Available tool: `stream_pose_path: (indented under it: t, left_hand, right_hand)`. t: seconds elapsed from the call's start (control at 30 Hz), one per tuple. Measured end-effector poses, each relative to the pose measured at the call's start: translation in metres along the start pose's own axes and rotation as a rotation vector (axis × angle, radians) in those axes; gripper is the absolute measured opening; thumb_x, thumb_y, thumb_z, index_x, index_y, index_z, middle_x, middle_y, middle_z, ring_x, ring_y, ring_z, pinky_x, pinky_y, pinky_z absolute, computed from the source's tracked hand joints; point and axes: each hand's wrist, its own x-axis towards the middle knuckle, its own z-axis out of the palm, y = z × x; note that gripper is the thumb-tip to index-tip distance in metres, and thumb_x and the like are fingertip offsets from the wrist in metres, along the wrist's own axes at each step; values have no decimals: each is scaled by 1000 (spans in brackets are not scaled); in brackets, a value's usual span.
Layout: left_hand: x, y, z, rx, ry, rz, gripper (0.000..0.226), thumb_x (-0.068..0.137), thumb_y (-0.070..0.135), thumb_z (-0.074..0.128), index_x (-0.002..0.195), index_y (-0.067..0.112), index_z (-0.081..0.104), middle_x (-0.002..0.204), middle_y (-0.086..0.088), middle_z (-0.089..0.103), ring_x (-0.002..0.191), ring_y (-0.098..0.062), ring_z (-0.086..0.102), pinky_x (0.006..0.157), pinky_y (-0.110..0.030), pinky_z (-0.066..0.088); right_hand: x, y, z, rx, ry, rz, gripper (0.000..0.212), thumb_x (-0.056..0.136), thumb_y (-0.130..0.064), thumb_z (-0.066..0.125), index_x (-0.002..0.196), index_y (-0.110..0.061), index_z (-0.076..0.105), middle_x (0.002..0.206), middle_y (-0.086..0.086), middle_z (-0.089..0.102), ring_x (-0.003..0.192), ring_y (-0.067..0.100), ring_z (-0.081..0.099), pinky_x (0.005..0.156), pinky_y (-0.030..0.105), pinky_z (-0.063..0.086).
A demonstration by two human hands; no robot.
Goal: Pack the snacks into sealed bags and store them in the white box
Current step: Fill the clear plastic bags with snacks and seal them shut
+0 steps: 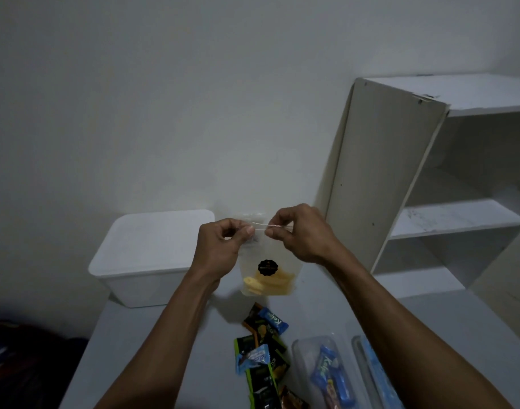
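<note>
Left hand point(223, 246) and right hand point(300, 234) pinching the bag point(267, 270) top, bag hanging right of the lidded box point(152, 255), snacks point(261, 349) lying nearer than the box

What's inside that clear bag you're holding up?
Pale yellow snack pieces lie at the bottom of the clear bag. A round black label covers part of them, so their number is hidden. The left hand and right hand pinch its top.

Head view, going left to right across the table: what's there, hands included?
White box → left hand → clear bag of yellow snacks that both hands pinch at its top → right hand → white shelf unit.
</note>
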Motion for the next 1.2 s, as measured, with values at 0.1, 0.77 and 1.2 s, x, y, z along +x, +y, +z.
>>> stream_pose_path:
  t: [0.1, 0.77, 1.2]
  left_hand:
    - [0, -3, -6, -69, 15, -42, 9, 86, 10, 72, 81, 17, 74, 75, 5, 74, 73, -2, 67, 68, -12, 50]
    - [-17, -1, 6, 73, 232, -249, 30, 78, 52, 74, 73, 22, 72, 69, 7, 71, 63, -1, 64, 63, -25, 50]
    - [-6, -6, -2, -85, 273, -411, 17, 84, 26, 75, 76, 11, 75, 70, -12, 68, 68, -18, 58, 70, -28, 50]
  right_hand:
    - [0, 3, 1, 45, 18, 31, 12, 85, -41, 71, 80, -30, 73, 83, -12, 71, 82, 10, 65, 76, 43, 57]
    - [-4, -18, 31, 245, 2, 133, 19, 92, -29, 67, 80, -15, 71, 72, -2, 70, 65, 8, 64, 58, 23, 47]
    - [-11, -13, 50, 443, -77, 235, 21, 94, -20, 64, 88, -3, 74, 78, 3, 70, 65, -6, 58, 61, 11, 46]
